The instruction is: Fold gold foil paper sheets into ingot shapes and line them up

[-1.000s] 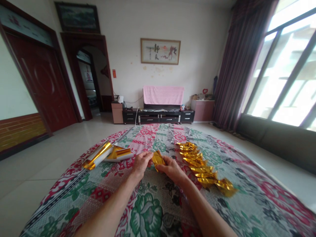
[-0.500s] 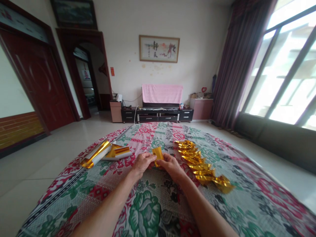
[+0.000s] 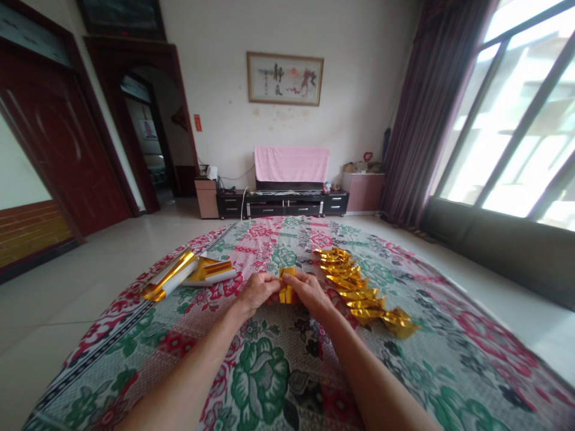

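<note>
Between my hands is a small folded piece of gold foil paper [image 3: 286, 294], held just above the patterned cloth. My left hand [image 3: 259, 291] pinches its left side. The fingers of my right hand [image 3: 309, 293] grip its right side, with the thumb across its upper part. To the right lies a row of folded gold foil pieces [image 3: 354, 278], several overlapping one another. Rolled sheets of gold foil paper with a pale back [image 3: 173, 275] rest on the cloth to the left.
A flowered red, green and grey cloth [image 3: 260, 383] covers the round surface before me. Beyond it stands a low black cabinet [image 3: 283, 208] with a pink towel [image 3: 291, 163] over the thing on top. A window and purple curtain [image 3: 431, 114] are at the right.
Both hands have shifted their hold on the foil piece, and my right thumb now sits higher on it. The piece shows a fresh crease across it. The view has tilted slightly.
</note>
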{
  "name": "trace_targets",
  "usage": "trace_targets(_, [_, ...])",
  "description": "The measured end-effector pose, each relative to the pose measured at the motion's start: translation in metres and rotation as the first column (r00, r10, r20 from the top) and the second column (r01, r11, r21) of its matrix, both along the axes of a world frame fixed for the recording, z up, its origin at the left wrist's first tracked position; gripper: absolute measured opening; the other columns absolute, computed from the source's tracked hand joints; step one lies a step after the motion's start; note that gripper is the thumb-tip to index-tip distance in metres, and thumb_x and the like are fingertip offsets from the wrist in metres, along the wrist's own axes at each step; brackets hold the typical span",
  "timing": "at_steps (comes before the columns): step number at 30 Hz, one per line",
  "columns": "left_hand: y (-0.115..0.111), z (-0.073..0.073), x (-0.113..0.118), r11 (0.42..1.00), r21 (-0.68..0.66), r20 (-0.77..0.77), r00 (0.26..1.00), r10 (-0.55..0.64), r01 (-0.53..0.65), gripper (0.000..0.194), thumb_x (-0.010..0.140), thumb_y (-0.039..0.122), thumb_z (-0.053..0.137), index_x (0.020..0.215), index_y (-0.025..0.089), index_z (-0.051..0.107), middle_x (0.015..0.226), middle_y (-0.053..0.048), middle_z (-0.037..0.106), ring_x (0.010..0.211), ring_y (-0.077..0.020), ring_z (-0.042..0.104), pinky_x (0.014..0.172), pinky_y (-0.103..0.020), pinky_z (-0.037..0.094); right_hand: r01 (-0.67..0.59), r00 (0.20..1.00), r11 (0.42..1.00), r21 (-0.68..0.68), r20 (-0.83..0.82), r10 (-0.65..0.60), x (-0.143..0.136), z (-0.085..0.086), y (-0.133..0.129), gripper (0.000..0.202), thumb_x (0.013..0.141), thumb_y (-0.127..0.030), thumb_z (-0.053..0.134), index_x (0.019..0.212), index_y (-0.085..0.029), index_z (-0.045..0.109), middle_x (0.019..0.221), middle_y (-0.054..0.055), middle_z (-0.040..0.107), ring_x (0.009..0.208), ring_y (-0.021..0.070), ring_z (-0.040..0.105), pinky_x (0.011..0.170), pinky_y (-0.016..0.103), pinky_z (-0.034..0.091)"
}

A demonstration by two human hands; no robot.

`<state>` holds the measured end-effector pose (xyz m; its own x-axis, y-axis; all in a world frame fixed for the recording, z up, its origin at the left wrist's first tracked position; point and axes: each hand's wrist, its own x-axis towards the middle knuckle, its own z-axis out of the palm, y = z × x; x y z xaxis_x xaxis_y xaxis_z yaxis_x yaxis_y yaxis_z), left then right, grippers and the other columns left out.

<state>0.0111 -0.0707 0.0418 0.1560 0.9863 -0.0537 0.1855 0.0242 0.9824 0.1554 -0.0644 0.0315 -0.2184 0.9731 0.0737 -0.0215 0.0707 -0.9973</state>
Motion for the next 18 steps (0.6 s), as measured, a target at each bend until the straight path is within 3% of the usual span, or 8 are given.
trace_targets(8, [0.0025,-0.0023,-0.0010,1.000,0.017,-0.061,0.998,-0.009,0.010,0.024,0.064,0.037,0.061,0.062,0.013,0.059,0.048,0.001,0.055,0.045,-0.0087,0.047,0.044,-0.020,0.033,0.061,0.997,0.998,-0.022,-0.051,-0.062,-0.0016,0.0038,-0.0035,0.032,0.063,-0.047,0.062,0.062,-0.016,0.059,0.050,-0.002,0.055,0.044,0.0092,0.045,0.043,0.021,0.032])
trace_targets(14, [0.0001,0.0017,-0.0062,0.989,-0.082,0.025,0.993,-0.119,0.121,0.035,0.066,0.047,0.061,0.069,0.012,0.063,0.061,-0.002,0.062,0.049,-0.0083,0.053,0.045,-0.018,0.034,0.061,0.986,0.998,-0.023,-0.154,-0.064,-0.0002,0.0080,-0.0062,0.028,0.063,-0.043,0.064,0.060,-0.015,0.060,0.051,-0.003,0.055,0.046,0.0086,0.045,0.046,0.021,0.033])
trace_targets(18, [0.0005,0.0015,-0.0084,0.980,-0.103,0.010,0.986,-0.169,0.169,0.034,0.066,0.045,0.062,0.073,0.012,0.066,0.068,-0.003,0.065,0.049,-0.0070,0.053,0.044,-0.017,0.034,0.084,0.977,0.996,-0.038,-0.193,-0.090,0.0005,0.0071,-0.0047,0.028,0.063,-0.042,0.066,0.061,-0.015,0.061,0.052,-0.001,0.057,0.047,0.0098,0.047,0.047,0.022,0.035])
